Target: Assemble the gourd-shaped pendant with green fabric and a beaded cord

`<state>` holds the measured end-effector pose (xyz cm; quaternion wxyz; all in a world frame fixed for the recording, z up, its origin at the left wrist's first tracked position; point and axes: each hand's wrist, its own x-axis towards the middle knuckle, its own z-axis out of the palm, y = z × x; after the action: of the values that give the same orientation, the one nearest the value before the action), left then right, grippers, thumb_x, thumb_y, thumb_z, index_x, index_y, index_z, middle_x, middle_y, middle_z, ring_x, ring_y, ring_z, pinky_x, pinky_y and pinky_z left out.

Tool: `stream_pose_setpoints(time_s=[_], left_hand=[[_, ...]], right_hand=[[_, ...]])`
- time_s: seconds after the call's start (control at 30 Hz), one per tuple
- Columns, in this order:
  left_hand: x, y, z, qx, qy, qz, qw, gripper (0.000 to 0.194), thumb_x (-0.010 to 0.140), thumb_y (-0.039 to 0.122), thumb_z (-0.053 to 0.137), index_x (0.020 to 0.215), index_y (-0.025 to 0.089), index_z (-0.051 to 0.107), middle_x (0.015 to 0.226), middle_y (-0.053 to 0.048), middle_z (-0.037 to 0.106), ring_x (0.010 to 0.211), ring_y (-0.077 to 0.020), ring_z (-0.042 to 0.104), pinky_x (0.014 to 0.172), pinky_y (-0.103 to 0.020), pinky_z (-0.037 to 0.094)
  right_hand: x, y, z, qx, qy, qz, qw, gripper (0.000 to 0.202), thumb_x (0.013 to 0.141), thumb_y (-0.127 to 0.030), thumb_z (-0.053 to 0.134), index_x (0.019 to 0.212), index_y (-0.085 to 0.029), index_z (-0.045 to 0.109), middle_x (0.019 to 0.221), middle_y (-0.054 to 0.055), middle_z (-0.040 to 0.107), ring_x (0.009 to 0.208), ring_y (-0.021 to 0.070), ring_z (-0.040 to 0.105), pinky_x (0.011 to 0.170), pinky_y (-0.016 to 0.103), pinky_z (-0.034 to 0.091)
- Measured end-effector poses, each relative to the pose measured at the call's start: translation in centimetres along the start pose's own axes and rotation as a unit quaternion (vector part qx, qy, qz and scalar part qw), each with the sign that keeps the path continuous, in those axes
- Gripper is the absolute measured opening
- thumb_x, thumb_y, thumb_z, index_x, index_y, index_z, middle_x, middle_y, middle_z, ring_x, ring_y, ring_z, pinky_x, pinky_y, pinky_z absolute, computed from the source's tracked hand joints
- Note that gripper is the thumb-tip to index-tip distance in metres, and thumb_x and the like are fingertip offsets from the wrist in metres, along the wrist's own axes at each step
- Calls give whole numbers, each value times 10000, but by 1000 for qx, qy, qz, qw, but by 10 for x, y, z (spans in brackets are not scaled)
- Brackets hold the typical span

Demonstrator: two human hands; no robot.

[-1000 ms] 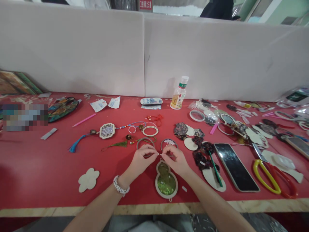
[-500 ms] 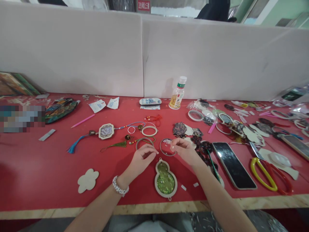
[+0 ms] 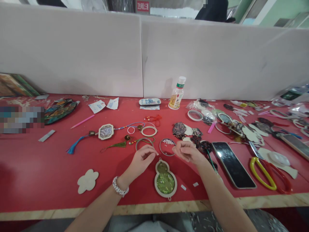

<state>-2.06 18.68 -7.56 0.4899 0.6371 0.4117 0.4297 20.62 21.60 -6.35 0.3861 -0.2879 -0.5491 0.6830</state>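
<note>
Gourd pendant (image 3: 165,179): pale rim, shiny green fill, loop at each end, flat on the red counter (image 3: 53,170), between your forearms. Your left hand (image 3: 144,158): thumb and fingertips nearly together. Your right hand (image 3: 187,151): fingers curled; can't tell if holding anything.

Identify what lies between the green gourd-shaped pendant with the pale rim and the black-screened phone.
From the pendant to the phone, the head view shows a small white scrap, a second scrap, then the right forearm.
</note>
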Motion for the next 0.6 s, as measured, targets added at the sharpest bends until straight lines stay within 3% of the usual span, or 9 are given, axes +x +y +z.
stream_pose_setpoints(time_s=[0.2,0.3,0.4,0.5,0.6], left_hand=[[0,-1,0,3,-2,3,1000,185,811,275,495,787,151,630,814,-50,537,635,-116,518,563,-220,437],[0,0,1,8,0,9,1000,167,804,253,503,777,154,635,810,-48,548,645,-121,527,580,-227,438],[0,-1,1,10,-1,10,1000,159,799,242,503,774,153,634,808,-47,548,643,-121,526,579,-228,437],[0,-1,1,11,-1,12,1000,157,802,234,500,775,155,632,807,-47,549,665,-127,533,596,-233,439],[0,0,1,11,1,12,1000,159,801,233,501,762,155,634,809,-47,555,674,-131,537,611,-241,441]], right_hand=[[0,5,1,42,-5,37,998,259,671,-298,676,831,-206,494,432,-124,360,312,21,247,360,176,297],[1,3,3,59,-29,54,996,390,662,-239,680,979,-246,453,600,-101,472,288,-7,239,290,152,295],[1,0,4,46,-35,59,997,519,637,-216,696,1074,-260,420,745,-59,539,305,-7,323,288,145,306],[-1,-3,3,27,-46,77,996,450,692,-271,655,1083,-219,439,582,-64,557,301,14,345,297,128,251],[-7,-6,1,24,-78,118,990,371,759,-383,563,1049,-162,495,392,-63,511,254,20,269,281,127,154]])
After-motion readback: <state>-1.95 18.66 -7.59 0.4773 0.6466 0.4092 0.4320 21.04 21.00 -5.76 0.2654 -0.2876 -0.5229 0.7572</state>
